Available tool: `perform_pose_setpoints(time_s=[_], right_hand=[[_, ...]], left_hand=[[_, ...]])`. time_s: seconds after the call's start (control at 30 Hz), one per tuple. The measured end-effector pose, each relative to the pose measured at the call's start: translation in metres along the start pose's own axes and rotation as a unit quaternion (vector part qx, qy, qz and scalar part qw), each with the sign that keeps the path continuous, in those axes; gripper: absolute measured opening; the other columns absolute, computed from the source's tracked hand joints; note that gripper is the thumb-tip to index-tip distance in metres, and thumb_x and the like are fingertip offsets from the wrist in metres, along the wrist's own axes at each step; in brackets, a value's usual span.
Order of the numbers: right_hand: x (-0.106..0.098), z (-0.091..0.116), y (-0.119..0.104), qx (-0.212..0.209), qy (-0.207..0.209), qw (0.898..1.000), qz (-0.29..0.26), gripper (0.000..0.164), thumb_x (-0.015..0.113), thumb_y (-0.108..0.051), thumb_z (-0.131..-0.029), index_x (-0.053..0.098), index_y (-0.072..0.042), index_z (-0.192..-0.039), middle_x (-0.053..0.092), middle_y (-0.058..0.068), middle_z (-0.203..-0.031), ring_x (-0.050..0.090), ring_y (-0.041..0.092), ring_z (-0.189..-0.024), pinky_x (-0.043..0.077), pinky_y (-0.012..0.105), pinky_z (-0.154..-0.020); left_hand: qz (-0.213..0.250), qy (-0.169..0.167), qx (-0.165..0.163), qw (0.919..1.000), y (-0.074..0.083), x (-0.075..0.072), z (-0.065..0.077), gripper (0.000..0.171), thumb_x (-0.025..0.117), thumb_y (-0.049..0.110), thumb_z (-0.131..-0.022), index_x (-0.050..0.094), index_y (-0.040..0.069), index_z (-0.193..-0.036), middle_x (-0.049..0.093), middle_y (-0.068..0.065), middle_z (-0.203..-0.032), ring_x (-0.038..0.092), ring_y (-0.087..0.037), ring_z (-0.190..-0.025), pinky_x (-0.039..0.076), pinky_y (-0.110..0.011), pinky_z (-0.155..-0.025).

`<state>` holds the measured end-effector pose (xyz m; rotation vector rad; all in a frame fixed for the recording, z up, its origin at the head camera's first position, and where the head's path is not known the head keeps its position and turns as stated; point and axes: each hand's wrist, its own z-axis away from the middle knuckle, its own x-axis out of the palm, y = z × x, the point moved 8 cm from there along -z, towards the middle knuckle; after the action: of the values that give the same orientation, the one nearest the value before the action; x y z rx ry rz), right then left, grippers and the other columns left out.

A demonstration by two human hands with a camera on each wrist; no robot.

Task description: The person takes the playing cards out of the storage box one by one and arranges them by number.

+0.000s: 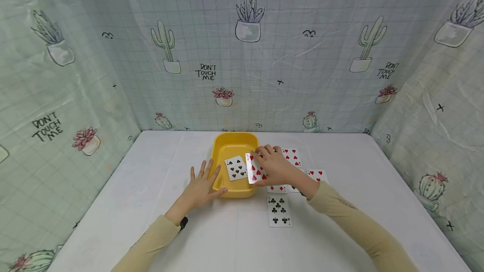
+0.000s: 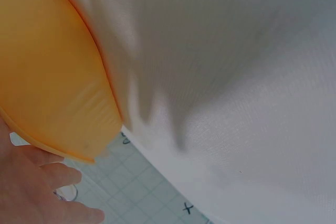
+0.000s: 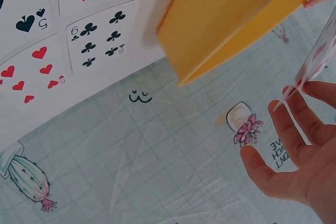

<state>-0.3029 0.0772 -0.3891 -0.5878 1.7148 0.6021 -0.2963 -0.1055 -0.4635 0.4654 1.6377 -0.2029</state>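
My right hand (image 1: pixel 277 167) pinches a hearts playing card (image 1: pixel 255 169) between fingers and thumb, above the right side of a yellow tray (image 1: pixel 236 194). In the right wrist view the card (image 3: pixel 317 56) is tilted almost edge-on, with the fingers at its edge. A seven of spades (image 1: pixel 236 168) lies face up inside the tray. My left hand (image 1: pixel 199 189) is at the tray's left side with straight, spread fingers. From the left wrist, its fingers appear against the tray's rim (image 2: pixel 47 148).
A seven of clubs (image 1: pixel 279 211) lies face up on the white table (image 1: pixel 234 238), right of the tray. Beyond it are more face-up cards, among them a six of hearts (image 1: pixel 292 157) and a six of clubs (image 3: pixel 102 40), partly behind the right arm. Patterned cloth surrounds the table.
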Motion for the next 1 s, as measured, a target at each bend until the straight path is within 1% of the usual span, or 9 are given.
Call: perform_pose_setpoints(time_s=[0.1, 0.33, 0.63, 0.8, 1.0], right_hand=[[-0.001, 0.005, 0.001, 0.002, -0.006, 1.000, 0.004, 0.092, 0.065, -0.061, -0.066, 0.038, -0.008, -0.135, 0.041, 0.008, -0.127, 0.035, 0.025, -0.115, 0.029, 0.051, -0.094], [0.000, 0.017, 0.004, 0.006, -0.012, 1.000, 0.007, 0.092, 0.065, -0.062, -0.065, 0.037, -0.009, -0.135, 0.041, 0.007, -0.127, 0.034, 0.025, -0.116, 0.030, 0.053, -0.095], [0.009, 0.036, 0.006, 0.006, -0.023, 1.000, 0.011, 0.095, 0.063, -0.064, -0.065, 0.033, -0.012, -0.138, 0.041, 0.007, -0.127, 0.034, 0.025, -0.117, 0.029, 0.053, -0.095], [0.014, 0.047, 0.009, 0.008, -0.023, 1.000, 0.011, 0.094, 0.062, -0.065, -0.065, 0.035, -0.012, -0.137, 0.041, 0.006, -0.127, 0.034, 0.026, -0.116, 0.028, 0.055, -0.095], [0.019, 0.061, 0.014, 0.020, -0.027, 0.999, 0.018, 0.092, 0.064, -0.065, -0.064, 0.037, -0.013, -0.135, 0.042, 0.006, -0.126, 0.036, 0.026, -0.116, 0.029, 0.056, -0.095]], left_hand=[[0.001, -0.002, 0.000, 1.0000, 0.000, 0.000, 0.000, 0.085, 0.034, 0.069, -0.081, 0.024, 0.010, -0.142, 0.010, -0.020, -0.149, 0.006, -0.042, -0.136, 0.004, -0.068, -0.100], [0.000, -0.017, -0.009, 0.9998, 0.000, -0.002, 0.001, 0.082, 0.036, 0.066, -0.082, 0.019, 0.013, -0.143, 0.004, -0.017, -0.150, 0.000, -0.039, -0.137, 0.001, -0.066, -0.101], [0.001, -0.022, -0.010, 0.9997, 0.001, -0.001, 0.000, 0.082, 0.036, 0.066, -0.082, 0.020, 0.013, -0.143, 0.004, -0.017, -0.150, 0.000, -0.039, -0.137, 0.002, -0.067, -0.101], [0.000, -0.024, -0.010, 0.9997, 0.002, -0.001, 0.001, 0.082, 0.036, 0.067, -0.082, 0.020, 0.013, -0.143, 0.004, -0.017, -0.150, 0.000, -0.039, -0.137, 0.002, -0.067, -0.101], [-0.010, -0.029, -0.012, 0.9995, 0.001, 0.000, 0.000, 0.082, 0.036, 0.067, -0.082, 0.021, 0.013, -0.143, 0.005, -0.017, -0.150, 0.001, -0.039, -0.137, 0.004, -0.067, -0.101]])
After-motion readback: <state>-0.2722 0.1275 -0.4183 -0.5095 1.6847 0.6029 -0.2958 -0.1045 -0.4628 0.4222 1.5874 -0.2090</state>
